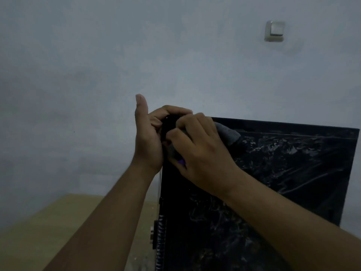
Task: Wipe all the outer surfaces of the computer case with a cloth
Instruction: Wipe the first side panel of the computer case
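A black computer case (283,173) stands on a wooden table, its wide glossy side panel facing me and covered with smeary streaks. My left hand (148,137) grips the case's upper left corner, fingers curled over the top edge and thumb pointing up. Right beside it, my right hand (199,151) holds a grey cloth (228,133) with a purple edge, pressing it on the panel near that same corner. Most of the cloth is hidden under the hand.
The light wooden table (48,227) spreads to the left of the case. Behind it rises a plain grey wall with a light switch (274,33) at the upper right. The case's vented rear edge (161,241) faces left.
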A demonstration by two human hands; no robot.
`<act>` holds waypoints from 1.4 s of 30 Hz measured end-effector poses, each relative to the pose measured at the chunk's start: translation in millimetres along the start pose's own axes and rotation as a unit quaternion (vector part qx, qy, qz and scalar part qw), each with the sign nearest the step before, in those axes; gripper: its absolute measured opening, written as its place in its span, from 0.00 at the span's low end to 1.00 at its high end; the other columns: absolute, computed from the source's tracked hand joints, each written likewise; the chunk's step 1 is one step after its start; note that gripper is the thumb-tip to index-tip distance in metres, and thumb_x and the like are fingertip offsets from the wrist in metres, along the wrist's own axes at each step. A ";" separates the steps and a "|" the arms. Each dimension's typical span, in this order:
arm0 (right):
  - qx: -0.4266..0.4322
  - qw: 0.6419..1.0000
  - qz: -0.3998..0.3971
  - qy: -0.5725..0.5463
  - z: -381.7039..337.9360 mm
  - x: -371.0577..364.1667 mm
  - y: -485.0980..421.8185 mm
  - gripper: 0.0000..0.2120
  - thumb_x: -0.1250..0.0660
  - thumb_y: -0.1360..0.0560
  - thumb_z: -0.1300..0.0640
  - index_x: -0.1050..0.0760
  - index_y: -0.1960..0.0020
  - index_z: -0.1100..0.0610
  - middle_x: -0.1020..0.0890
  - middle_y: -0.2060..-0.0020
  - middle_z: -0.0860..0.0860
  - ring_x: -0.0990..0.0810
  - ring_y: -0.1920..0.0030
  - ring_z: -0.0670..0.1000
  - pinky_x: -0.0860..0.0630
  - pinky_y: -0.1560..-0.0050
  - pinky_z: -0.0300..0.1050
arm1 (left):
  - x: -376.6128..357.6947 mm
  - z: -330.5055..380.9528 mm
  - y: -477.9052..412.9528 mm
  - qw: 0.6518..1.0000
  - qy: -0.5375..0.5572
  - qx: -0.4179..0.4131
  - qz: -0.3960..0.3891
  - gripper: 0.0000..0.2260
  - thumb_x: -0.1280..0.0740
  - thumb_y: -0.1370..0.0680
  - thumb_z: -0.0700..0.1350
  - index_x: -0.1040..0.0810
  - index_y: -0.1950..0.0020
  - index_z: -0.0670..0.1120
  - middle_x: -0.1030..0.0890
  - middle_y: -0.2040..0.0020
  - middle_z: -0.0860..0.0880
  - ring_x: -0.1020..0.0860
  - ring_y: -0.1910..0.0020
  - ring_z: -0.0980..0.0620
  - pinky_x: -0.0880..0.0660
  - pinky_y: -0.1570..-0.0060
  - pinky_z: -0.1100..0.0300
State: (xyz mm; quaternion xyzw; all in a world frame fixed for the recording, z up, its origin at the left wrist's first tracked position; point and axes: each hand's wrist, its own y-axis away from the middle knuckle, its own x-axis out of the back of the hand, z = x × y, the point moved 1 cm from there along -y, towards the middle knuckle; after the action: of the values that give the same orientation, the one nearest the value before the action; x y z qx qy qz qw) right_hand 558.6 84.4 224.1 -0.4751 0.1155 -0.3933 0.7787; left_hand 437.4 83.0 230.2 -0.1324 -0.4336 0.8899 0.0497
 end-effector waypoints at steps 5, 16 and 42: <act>-0.116 0.991 0.062 0.025 2.1 -1.6 -15.1 0.05 0.34 0.24 0.61 0.25 0.57 0.62 0.24 0.58 0.59 0.28 0.57 0.58 0.31 0.57 0.55 | -6.6 -0.7 1.5 1.000 0.024 -0.012 0.002 0.38 0.62 0.18 0.64 0.23 0.55 0.38 0.21 0.69 0.50 0.21 0.66 0.53 0.24 0.62 0.64; -0.243 0.962 0.121 0.024 -13.8 -5.3 -7.9 0.06 0.35 0.23 0.62 0.27 0.59 0.61 0.26 0.58 0.57 0.29 0.56 0.57 0.31 0.55 0.56 | -4.6 -0.4 1.6 1.000 0.027 -0.007 0.008 0.39 0.59 0.19 0.65 0.21 0.50 0.36 0.17 0.60 0.44 0.17 0.55 0.47 0.21 0.52 0.57; -0.294 0.943 0.132 0.077 -15.9 -12.4 -17.1 0.05 0.35 0.24 0.63 0.28 0.58 0.60 0.26 0.58 0.57 0.31 0.57 0.56 0.32 0.57 0.54 | -8.2 -2.7 0.0 0.999 0.000 -0.025 0.020 0.36 0.57 0.21 0.65 0.22 0.55 0.38 0.20 0.66 0.47 0.21 0.61 0.49 0.23 0.56 0.58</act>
State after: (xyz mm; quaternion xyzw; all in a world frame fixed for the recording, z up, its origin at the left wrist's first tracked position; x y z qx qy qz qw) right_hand 532.9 78.9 227.6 -0.6316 0.3475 -0.2708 0.6380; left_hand 446.0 83.4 230.2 -0.1427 -0.4527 0.8797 0.0284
